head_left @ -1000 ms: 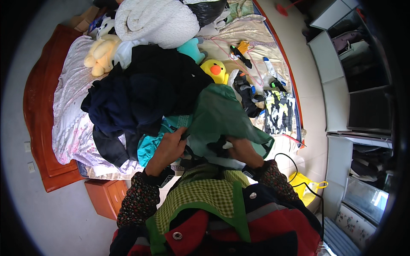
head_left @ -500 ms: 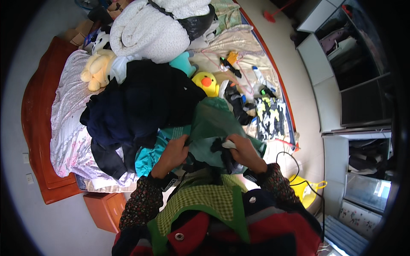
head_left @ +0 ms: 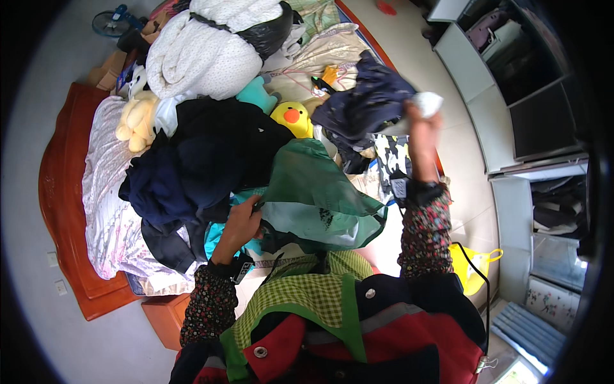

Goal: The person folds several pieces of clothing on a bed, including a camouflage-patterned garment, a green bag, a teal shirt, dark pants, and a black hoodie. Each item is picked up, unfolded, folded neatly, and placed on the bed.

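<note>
My left hand (head_left: 240,224) is closed on the rim of a green bag (head_left: 310,176), whose mouth gapes toward me. Its pale inside and a dark patch show. Out to the right, my right hand (head_left: 422,131), slightly blurred, grips a dark navy garment (head_left: 368,102) with a small pattern. The cloth hangs spread over the bed to the left of that hand. A white bunched piece (head_left: 427,102) sticks out above the fingers; whether it belongs to the garment I cannot tell. Left of the bag lies a heap of black and navy clothes (head_left: 211,150).
A yellow duck toy (head_left: 293,120), a teal plush (head_left: 257,93) and a rolled white quilt (head_left: 201,54) lie on the bed beyond the bag. A camouflage garment (head_left: 391,157) is near the right edge. A yellow bag (head_left: 468,272) stands on the floor; grey cabinets (head_left: 470,89) line the right.
My right hand has moved from the bag's mouth up and to the right, the navy garment now out over the bed. The left hand has kept hold of the bag, slightly lower and leftward.
</note>
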Demonstrator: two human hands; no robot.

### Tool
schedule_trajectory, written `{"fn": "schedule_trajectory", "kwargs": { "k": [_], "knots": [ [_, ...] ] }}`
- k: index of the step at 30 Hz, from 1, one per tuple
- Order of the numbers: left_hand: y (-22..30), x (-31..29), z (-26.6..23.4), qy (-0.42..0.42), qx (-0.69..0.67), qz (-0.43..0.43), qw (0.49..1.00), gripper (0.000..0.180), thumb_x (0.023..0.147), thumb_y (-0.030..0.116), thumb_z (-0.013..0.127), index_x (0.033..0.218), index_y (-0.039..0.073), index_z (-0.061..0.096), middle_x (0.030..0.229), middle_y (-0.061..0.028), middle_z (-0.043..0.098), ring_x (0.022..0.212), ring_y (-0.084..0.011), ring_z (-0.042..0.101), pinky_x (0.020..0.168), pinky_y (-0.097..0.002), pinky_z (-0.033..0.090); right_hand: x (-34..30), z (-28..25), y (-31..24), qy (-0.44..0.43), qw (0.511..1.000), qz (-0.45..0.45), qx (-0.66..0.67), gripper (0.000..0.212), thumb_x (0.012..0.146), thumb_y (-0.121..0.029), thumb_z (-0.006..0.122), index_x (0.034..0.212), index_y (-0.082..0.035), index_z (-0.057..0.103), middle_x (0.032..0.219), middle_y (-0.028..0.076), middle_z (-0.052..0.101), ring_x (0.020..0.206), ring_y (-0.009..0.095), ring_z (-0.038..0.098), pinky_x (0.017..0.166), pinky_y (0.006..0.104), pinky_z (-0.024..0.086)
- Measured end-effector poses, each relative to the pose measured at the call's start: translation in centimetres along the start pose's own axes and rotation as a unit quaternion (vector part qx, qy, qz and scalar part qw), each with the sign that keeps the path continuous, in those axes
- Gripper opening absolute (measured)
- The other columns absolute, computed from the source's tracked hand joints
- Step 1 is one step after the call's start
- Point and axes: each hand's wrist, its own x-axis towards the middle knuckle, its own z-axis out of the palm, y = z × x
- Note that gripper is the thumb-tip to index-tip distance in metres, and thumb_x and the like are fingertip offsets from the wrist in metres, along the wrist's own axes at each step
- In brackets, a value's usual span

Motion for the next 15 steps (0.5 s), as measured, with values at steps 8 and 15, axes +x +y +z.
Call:
{"fn": "schedule_trajectory", "kwargs": {
  "k": [8, 15],
  "knots": [
    [2.7, -1.4, 0.6, -0.047, 0.011, 0.029, 0.998, 0.035, 0.091, 0.006, 0.048, 0.123, -0.006, 0.053, 0.065, -0.0125, 0.063, 0.046, -0.0155, 0.060, 0.046, -0.0281, 0.048, -11.5, -3.7, 9.3, -0.212, 0.968, 0.072, -0.115, 0.060, 0.080, -0.003, 0.069, 0.136, -0.002, 0.045, 0.128, 0.017, 0.057, 0.108, 0.026, 0.063, 0.090, 0.0373, 0.051],
    [1.8, -3.3, -0.3, -0.141, -0.058, 0.170, 0.974, 0.033, 0.095, 0.007, 0.051, 0.126, -0.005, 0.051, 0.063, -0.0065, 0.059, 0.046, -0.0117, 0.057, 0.043, -0.0259, 0.045, -30.5, -10.7, 5.8, -0.106, 0.980, 0.154, -0.063, 0.067, 0.072, -0.001, 0.067, 0.136, -0.004, 0.046, 0.127, 0.019, 0.055, 0.115, 0.032, 0.057, 0.098, 0.0378, 0.045]
  ]
}}
